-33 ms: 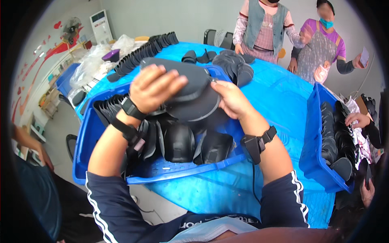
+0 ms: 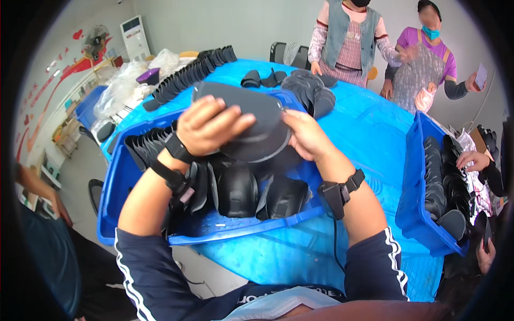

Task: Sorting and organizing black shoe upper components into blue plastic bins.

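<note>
Hands (image 2: pixel 211 125) (image 2: pixel 306 134) gripping dark curved piece (image 2: pixel 251 125) above blue bin (image 2: pixel 241 227) of similar pieces (image 2: pixel 238 187).

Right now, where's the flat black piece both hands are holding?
In the head view it's centre-left: the flat black piece is held between the left hand and right hand, above the blue crate of black moulded parts.
</note>
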The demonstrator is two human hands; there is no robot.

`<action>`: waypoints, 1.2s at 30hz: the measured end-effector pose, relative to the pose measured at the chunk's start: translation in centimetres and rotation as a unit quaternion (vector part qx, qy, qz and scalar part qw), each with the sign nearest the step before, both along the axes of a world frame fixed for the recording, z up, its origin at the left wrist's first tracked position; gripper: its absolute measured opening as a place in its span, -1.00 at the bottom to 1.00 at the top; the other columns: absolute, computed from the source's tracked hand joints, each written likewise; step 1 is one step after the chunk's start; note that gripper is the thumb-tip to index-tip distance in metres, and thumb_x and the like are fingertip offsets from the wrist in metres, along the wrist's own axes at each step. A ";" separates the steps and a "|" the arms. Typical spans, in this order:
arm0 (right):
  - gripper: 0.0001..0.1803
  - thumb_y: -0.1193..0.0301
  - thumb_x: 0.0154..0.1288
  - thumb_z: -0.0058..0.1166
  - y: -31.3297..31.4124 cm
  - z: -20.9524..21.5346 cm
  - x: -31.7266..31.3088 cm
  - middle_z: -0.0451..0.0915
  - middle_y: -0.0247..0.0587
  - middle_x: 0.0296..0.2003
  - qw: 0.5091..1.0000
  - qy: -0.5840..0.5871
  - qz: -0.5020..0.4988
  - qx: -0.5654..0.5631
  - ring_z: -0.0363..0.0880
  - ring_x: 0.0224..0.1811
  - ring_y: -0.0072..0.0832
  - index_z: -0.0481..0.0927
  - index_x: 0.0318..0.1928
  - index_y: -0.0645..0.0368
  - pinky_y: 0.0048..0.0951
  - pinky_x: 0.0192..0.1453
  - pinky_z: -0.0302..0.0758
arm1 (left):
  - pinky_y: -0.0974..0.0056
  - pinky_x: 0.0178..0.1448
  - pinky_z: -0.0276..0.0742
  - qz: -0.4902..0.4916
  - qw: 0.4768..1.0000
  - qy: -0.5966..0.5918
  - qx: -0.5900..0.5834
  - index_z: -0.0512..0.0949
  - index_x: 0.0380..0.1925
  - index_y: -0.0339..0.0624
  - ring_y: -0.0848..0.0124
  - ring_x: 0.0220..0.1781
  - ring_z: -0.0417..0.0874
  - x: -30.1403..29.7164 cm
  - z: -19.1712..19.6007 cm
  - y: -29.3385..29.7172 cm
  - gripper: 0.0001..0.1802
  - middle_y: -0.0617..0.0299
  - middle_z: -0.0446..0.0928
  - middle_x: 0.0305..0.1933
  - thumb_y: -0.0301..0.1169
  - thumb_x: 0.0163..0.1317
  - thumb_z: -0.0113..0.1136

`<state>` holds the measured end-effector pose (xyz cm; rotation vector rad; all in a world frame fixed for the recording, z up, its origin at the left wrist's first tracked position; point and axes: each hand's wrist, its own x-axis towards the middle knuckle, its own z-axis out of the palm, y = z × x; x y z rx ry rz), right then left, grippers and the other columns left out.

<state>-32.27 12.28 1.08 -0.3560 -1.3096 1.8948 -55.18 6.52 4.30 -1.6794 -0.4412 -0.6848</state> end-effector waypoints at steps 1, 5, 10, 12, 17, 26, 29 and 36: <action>-0.68 0.34 0.39 -0.26 -0.4 0.2 -0.3 0.52 -0.10 -0.12 1.000 0.018 0.011 0.016 0.54 -0.13 -0.41 0.44 -0.05 0.32 -0.43 -0.02 0.48 | 0.36 0.11 0.36 -0.011 0.999 0.007 0.044 0.54 -0.09 0.37 0.41 0.03 0.35 0.2 -0.5 -0.1 -0.63 0.49 0.38 -0.08 -0.29 0.04 0.19; -0.65 0.33 0.38 -0.22 -0.5 -0.1 -0.4 0.50 -0.14 -0.07 0.996 0.041 0.026 0.079 0.48 -0.05 -0.45 0.41 0.01 0.33 -0.47 0.04 0.41 | 0.34 0.17 0.26 -0.021 0.991 0.042 0.125 0.50 -0.08 0.39 0.40 0.10 0.24 0.0 -1.3 -0.2 -0.50 0.46 0.25 0.02 0.01 -0.11 0.34; -0.66 0.36 0.37 -0.22 -0.2 -0.7 -0.7 0.51 -0.16 -0.09 0.994 0.068 0.013 0.082 0.47 -0.05 -0.47 0.40 0.01 0.33 -0.49 0.07 0.36 | 0.33 0.20 0.25 -0.038 0.989 0.087 0.111 0.56 -0.15 0.39 0.38 0.08 0.24 -0.2 -0.6 -0.5 -0.56 0.42 0.24 -0.07 -0.07 -0.15 0.38; -0.68 0.36 0.36 -0.21 0.3 -0.6 -0.2 0.52 -0.17 -0.11 0.996 0.055 -0.002 0.066 0.48 -0.07 -0.48 0.42 -0.01 0.33 -0.49 0.07 0.37 | 0.28 0.22 0.27 -0.058 0.997 0.050 0.012 0.59 -0.16 0.36 0.43 0.05 0.29 0.0 0.9 -0.8 -0.57 0.40 0.22 -0.23 -0.36 -0.12 0.24; -0.80 0.41 0.28 -0.11 2.8 -1.4 1.1 0.56 -0.21 -0.24 0.993 0.020 -0.106 0.045 0.53 -0.19 -0.49 0.48 -0.19 0.28 -0.49 -0.04 0.43 | 0.18 0.10 0.33 -0.060 0.994 -0.080 -0.050 0.57 -0.31 0.06 0.29 0.03 0.40 -1.7 4.0 -3.2 -0.70 0.32 0.56 -0.11 -0.45 -0.15 0.26; -0.74 0.41 0.33 -0.16 0.9 -0.2 0.6 0.55 -0.17 -0.15 0.999 0.029 0.021 -0.001 0.54 -0.13 -0.44 0.45 -0.08 0.29 -0.43 -0.03 0.47 | 0.19 -0.08 0.52 -0.313 0.886 -0.233 -0.248 0.47 -0.38 -0.29 0.19 -0.24 0.59 1.3 0.0 -0.2 -0.84 0.01 0.55 -0.28 -0.62 -0.01 0.17; -0.71 0.35 0.37 -0.21 0.8 -0.4 0.3 0.55 -0.20 -0.14 0.995 0.062 0.077 0.004 0.56 -0.16 -0.47 0.43 -0.04 0.27 -0.45 -0.04 0.49 | 0.32 -0.19 0.52 -0.322 0.732 -0.435 -0.414 0.45 -0.51 -0.30 0.36 -0.29 0.59 0.7 -3.4 2.4 -0.90 0.08 0.54 -0.36 -0.56 0.03 0.19; -0.71 0.38 0.37 -0.25 1.4 -1.2 -0.1 0.56 -0.15 -0.17 0.993 0.076 0.084 -0.019 0.56 -0.17 -0.45 0.43 -0.07 0.32 -0.45 -0.04 0.49 | 0.39 -0.33 0.44 -0.092 0.847 -0.343 -0.396 0.49 -0.47 -0.25 0.37 -0.43 0.54 -1.6 -6.7 4.3 -0.88 0.18 0.51 -0.45 -0.48 -0.01 0.21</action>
